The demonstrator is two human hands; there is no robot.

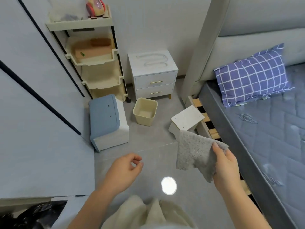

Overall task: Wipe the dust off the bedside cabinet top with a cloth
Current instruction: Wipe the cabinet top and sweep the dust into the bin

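nearest to us, along the bottom edge of the frame, is the cream fleecy garment (145, 214) we are wearing, and above it our two bare forearms reach out over the grey tiled floor (148, 142). our right hand (226, 167), right of centre in the lower half, pinches a grey fluffy square cloth (193, 152) by one corner between thumb and fingers. the cloth hangs loose in the air and touches nothing else. our left hand (123, 169), left of centre, holds nothing, and its fingers are loosely curled and relaxed.

the white two-drawer bedside cabinet (155, 80) stands in the upper middle of the frame, between a cream tiered plastic shelf rack (99, 55) on its left and a pale upholstered headboard (239, 52) on its right. its top (171, 63) carries a pale wavy trail, which we take for dust or powder, though it is too small to be sure. we judge the wiping has not begun: the cloth is in hand, and nothing more is done.

the cabinet lies well apart from both hands, above and left of the cloth in the frame. a cream square waste bin (145, 111) and a small white stool (186, 119) sit on the floor between. what is left is to close that gap, lay the cloth on the top and wipe across all of it.
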